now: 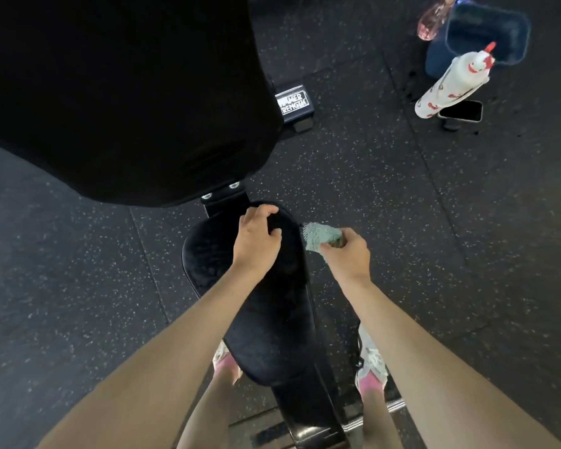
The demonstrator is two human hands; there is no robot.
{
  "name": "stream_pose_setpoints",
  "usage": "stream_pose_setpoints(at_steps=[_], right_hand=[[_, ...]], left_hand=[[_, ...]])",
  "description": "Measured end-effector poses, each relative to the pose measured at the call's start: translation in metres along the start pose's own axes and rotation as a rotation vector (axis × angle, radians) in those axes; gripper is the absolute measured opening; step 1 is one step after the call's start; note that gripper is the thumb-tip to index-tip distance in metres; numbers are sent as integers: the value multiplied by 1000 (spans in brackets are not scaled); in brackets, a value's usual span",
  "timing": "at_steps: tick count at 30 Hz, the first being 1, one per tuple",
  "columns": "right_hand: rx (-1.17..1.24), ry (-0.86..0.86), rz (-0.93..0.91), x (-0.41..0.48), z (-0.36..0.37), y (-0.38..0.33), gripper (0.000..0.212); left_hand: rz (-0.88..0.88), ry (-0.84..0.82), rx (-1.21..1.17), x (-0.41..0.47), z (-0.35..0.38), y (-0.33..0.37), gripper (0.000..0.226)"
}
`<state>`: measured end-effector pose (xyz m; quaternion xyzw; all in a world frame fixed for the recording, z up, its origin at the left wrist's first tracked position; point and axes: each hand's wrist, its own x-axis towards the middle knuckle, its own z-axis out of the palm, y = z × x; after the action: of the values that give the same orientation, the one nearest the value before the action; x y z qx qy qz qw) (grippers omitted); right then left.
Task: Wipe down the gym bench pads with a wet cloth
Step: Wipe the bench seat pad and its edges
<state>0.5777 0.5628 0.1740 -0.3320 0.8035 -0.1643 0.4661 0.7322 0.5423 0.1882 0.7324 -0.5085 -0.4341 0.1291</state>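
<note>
Head view, looking down along a black gym bench. We see the left hand [256,241] at the far end of the seat pad [214,254], with the fingers curled over the far edge and the thumb on the top face, so that it grips the pad. The right hand [350,251] is closed round a bunched teal cloth [321,236], which it holds just off the right edge of the seat pad, near the far right corner. The free end of the cloth meets that edge. We cannot tell whether the cloth is wet. The top of the seat pad shows a mottled sheen towards its left edge.

The large back pad [110,92] rises beyond the seat pad and fills the upper left of the view. A frame plate [292,103] with white lettering shows past its right edge.

On the speckled rubber floor [402,222], well apart from the bench towards the far right, we note a blue bucket [436,61]. A pink bottle [433,21] stands at its far side, a white spray bottle [450,82] with a red nozzle on its near side, and a dark phone [462,111] just beside the base of the spray bottle.

The person's left shoe [222,354] and right shoe [371,361] stand either side of the near end of the seat pad
</note>
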Motion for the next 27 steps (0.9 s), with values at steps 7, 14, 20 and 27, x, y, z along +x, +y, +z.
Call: stream_pose_setpoints(at_steps=[7, 14, 20, 27], right_hand=[[429, -212, 47, 12, 3, -5, 37], [800, -385, 199, 20, -11, -17, 40], [944, -442, 333, 23, -26, -24, 54], [1046, -409, 354, 19, -35, -34, 47]], left_hand=[[165, -256, 77, 20, 3, 12, 59], [-215, -356, -377, 31, 5, 43, 31], [-291, -366, -482, 38, 9, 49, 34], [-368, -406, -664, 26, 13, 54, 45]])
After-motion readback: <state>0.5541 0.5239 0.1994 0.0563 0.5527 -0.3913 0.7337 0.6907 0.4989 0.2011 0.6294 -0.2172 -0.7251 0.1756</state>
